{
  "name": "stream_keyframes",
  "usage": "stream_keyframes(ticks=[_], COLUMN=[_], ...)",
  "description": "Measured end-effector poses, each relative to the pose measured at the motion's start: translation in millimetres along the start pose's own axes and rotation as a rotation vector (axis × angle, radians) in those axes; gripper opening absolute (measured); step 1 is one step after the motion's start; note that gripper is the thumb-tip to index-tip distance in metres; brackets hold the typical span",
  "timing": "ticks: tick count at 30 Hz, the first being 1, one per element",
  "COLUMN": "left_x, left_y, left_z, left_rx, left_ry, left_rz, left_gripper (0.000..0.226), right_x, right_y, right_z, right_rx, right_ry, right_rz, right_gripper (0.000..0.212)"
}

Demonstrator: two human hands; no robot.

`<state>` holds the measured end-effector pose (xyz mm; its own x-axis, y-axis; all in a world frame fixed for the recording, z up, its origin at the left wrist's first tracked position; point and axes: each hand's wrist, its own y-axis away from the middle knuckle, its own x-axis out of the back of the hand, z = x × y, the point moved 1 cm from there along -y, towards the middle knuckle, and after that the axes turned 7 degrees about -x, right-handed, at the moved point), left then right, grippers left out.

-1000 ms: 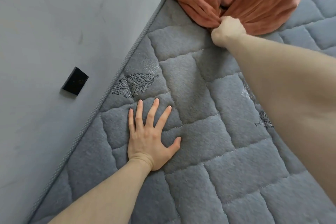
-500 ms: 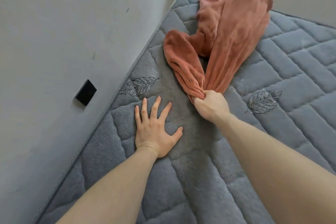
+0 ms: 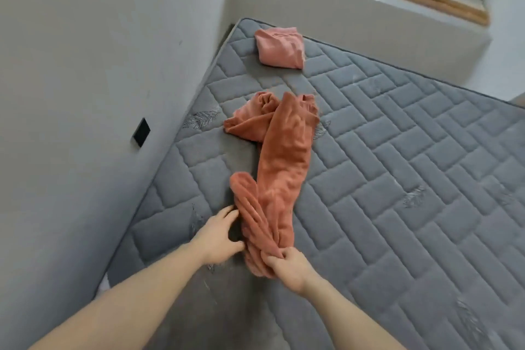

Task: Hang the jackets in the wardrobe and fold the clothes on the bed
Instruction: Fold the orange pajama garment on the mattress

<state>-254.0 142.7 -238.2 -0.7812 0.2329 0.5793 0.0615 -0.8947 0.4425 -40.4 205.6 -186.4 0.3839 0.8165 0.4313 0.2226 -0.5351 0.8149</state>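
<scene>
— Since half a second ago, what has moved?

— Both hands. Back then the left hand [image 3: 218,236] was pressed flat on the mattress [image 3: 397,167]; now it is beside the near end of the orange garment [image 3: 279,167], fingers fairly straight, fingertips and thumb touching the cloth's left edge, nothing gripped. The right hand [image 3: 287,266] has drawn the bunched end closer to the person, and the garment lies stretched out longer than it did.

— And the right hand's hold?

— Fingers and thumb are curled tight around the gathered near end of the orange garment, pinching the folds together.

— Which way does the garment run?

— Its long axis goes from the hands away toward the far end of the mattress, tilting slightly right. The near end is narrow and bunched; the far end is crumpled, with a loose part spilling left toward the wall [image 3: 85,94].

— Anything else on the mattress?

— A folded pink garment [image 3: 279,47] sits well apart, near the far corner by the grey headboard [image 3: 326,25].

— Any writing?

— A small dark mark shows near the top of the pink garment, too blurred to read. A black plate [image 3: 141,132] is on the wall.
</scene>
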Motion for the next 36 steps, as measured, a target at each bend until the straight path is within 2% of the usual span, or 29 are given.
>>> stream_keyframes(ticks=[3,6,9,12,13,14,16,18,19,22,26,30,32,34,36], left_x=[8,11,11,18,21,24,33,46,52,75,109,132,136,138,142], left_y=[106,199,267,308,316,323,333,344,349,372,390,407,412,417,423], left_z=[62,123,166,202,215,226,250,270,278,305,354,411,435,457,475], left_rx=[-0.050,-0.113,-0.080,-0.078,-0.090,-0.097,-0.095,-0.126,-0.166,-0.279,-0.410,-0.460,-0.454,-0.431,-0.434], left_ry=[0.046,-0.011,0.044,0.128,0.193,0.293,0.448,0.438,0.431,0.439,0.522,0.646,0.747,0.840,0.913], left_rz=[0.052,-0.029,-0.085,0.015,0.060,0.090,0.148,0.195,0.200,0.229,0.317,0.370,0.392,0.402,0.382], left_gripper=[0.097,0.099,0.116,0.132,0.126,0.111,0.063,0.026,0.021,0.030,0.029,0.020,0.017,0.019,0.020], right_x=[17,31,38,48,52,57,69,81,88,113,142,107,74,45,23], right_y=[115,222,312,388,408,427,462,490,501,528,548,541,538,536,530], right_z=[7,-2,-18,-34,-40,-44,-51,-55,-53,-39,0,57,75,78,68], right_rx=[0.045,-0.012,0.005,0.134,0.178,0.212,0.272,0.348,0.389,0.470,0.490,0.383,0.338,0.333,0.367], right_ry=[-0.371,-0.614,-0.757,-0.914,-0.947,-0.987,-1.055,-1.107,-1.133,-1.206,-1.149,-0.990,-0.793,-0.615,-0.489], right_rz=[0.095,0.133,0.173,0.173,0.174,0.173,0.159,0.160,0.167,0.219,0.336,0.405,0.334,0.192,0.109], right_gripper=[0.034,0.036,0.039,0.049,0.053,0.054,0.054,0.054,0.053,0.039,0.038,0.053,0.075,0.096,0.099])
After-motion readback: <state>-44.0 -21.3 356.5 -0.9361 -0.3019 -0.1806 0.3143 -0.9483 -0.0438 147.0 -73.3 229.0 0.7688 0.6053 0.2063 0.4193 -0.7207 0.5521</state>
